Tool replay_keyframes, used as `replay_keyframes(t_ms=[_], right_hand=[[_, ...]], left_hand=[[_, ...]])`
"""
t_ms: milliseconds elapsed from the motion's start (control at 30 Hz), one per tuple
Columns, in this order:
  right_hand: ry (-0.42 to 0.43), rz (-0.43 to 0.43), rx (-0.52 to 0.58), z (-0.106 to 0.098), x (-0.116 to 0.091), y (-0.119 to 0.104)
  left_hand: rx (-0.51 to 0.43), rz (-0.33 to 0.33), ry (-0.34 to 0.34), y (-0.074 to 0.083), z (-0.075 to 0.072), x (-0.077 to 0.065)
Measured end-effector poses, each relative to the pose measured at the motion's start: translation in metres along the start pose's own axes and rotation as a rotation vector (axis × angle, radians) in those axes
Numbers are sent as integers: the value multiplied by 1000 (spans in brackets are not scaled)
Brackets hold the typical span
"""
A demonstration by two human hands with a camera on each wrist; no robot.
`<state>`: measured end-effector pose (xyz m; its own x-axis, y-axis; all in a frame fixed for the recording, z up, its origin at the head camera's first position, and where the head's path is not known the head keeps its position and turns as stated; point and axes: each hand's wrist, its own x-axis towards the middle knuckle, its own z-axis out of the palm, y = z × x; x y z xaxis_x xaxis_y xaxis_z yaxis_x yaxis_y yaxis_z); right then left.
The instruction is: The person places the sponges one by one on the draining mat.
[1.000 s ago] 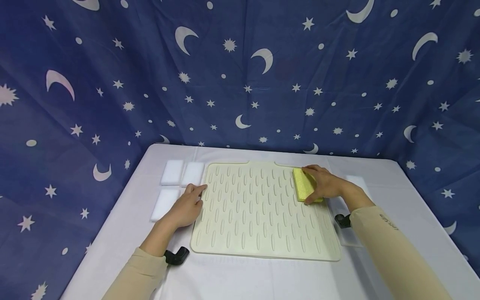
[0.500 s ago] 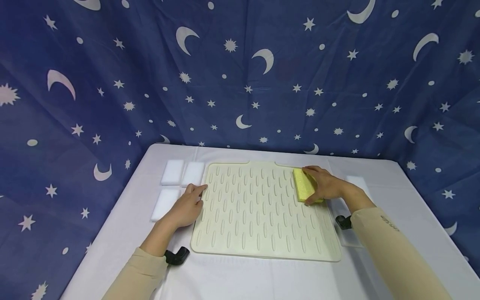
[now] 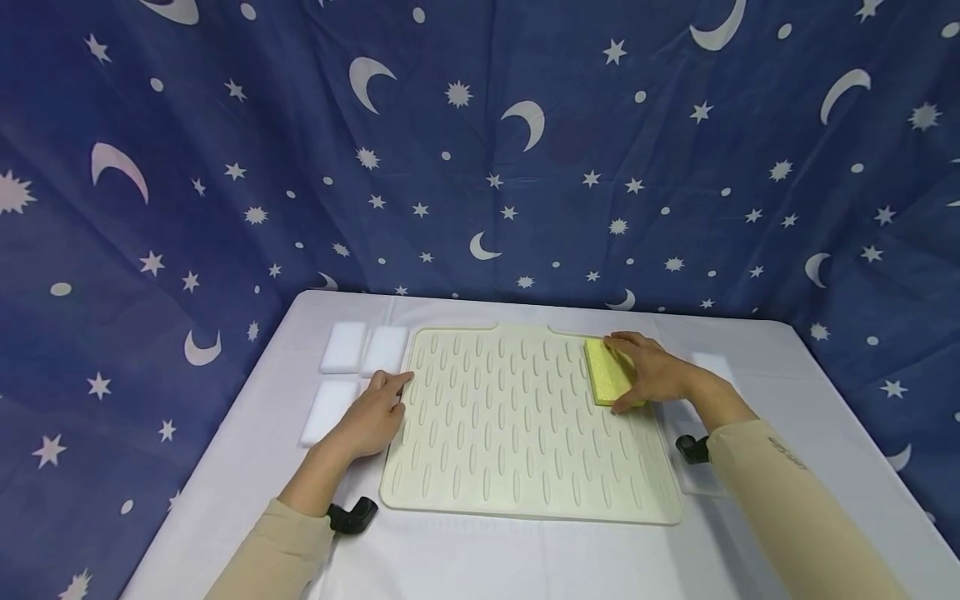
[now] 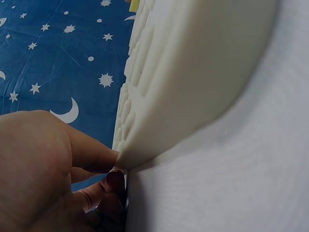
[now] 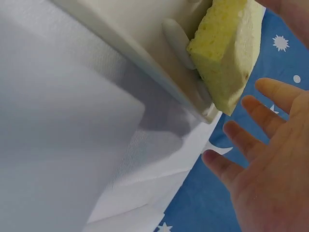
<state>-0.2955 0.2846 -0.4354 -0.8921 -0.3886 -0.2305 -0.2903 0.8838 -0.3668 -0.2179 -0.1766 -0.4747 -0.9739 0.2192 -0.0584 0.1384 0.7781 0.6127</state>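
Observation:
A cream mat (image 3: 517,408) with rows of raised oval ridges lies on the white-covered table. At its left edge my left hand (image 3: 375,417) pinches the rim, the index finger reaching over it; in the left wrist view the thumb (image 4: 94,155) meets the rim while other fingers curl beside it. A yellow sponge (image 3: 606,367) lies on the mat's far right corner. Over this sponge is my right hand (image 3: 652,367), palm down. The right wrist view shows spread, fairly straight fingers (image 5: 241,140) apart from the sponge; the thumb is partly out of frame.
Three white rectangular blocks (image 3: 343,347) lie left of the mat. Right of it, a white block (image 3: 716,367) is partly hidden by the right arm, and a pale flat piece (image 3: 705,481) shows below that arm. A blue star-and-moon curtain (image 3: 480,167) hangs behind the table.
Both hands, the mat and the sponge keep their places. Only the head view shifts slightly, and the right forearm turns a little.

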Motion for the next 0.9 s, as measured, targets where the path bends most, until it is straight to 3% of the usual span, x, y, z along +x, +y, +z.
replay_keyframes(t_ms=[900], right_hand=[[63, -40, -34, -13, -38, 6]], left_hand=[[11, 7, 10, -2, 2, 2]])
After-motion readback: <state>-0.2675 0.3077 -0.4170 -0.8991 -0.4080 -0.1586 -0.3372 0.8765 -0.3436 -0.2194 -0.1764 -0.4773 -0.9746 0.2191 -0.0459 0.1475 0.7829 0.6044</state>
